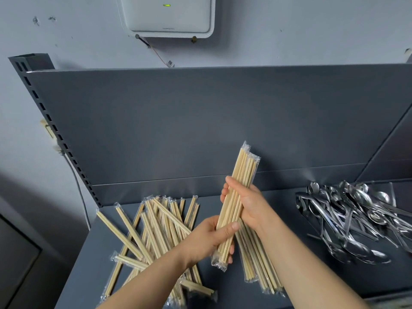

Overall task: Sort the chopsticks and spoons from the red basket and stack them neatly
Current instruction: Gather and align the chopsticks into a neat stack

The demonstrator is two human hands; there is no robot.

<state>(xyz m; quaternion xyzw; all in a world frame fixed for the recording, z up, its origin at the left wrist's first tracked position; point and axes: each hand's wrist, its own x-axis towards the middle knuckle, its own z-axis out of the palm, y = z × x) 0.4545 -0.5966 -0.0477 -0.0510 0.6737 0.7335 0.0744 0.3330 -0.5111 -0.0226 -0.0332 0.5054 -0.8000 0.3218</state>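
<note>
Both hands hold one bundle of wrapped wooden chopsticks (242, 175) tilted upright above the shelf. My left hand (211, 238) grips its lower part, thumb across the front. My right hand (247, 202) grips the middle from the right side. A loose, crossed pile of wrapped chopsticks (153, 228) lies on the left of the shelf. A tidier row of wrapped chopsticks (258, 268) lies flat under my right forearm. A heap of metal spoons (354, 219) sits at the right. No red basket is in view.
The dark grey shelf (223, 286) has a tall back panel (200, 121) and a slotted upright post (55, 130) at the left. A white box (167, 16) hangs on the wall above. The shelf's left edge drops off to the floor.
</note>
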